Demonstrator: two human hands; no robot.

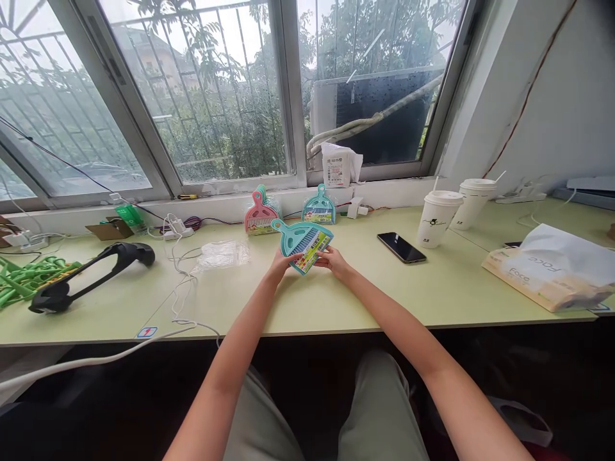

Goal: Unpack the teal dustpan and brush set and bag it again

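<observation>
A teal dustpan with a small brush and a yellow label (pixel 303 244) is held tilted above the table, its handle toward the upper left. My left hand (pixel 283 262) grips its lower left edge, and my right hand (pixel 332 260) grips its lower right side. Behind it, a stack of dustpans with a pink one in front (pixel 261 214) leans by the window ledge. Another teal dustpan set (pixel 319 206) stands upright to the right of that stack. Clear plastic bags (pixel 223 254) lie flat on the table to the left of my hands.
On the green table (pixel 355 307) a black phone (pixel 401 248), white cups (pixel 436 221) and a tissue pack (pixel 548 272) are to the right. A black headset-like frame (pixel 96 275), green straps (pixel 29 276) and white cables (pixel 179 288) are at left.
</observation>
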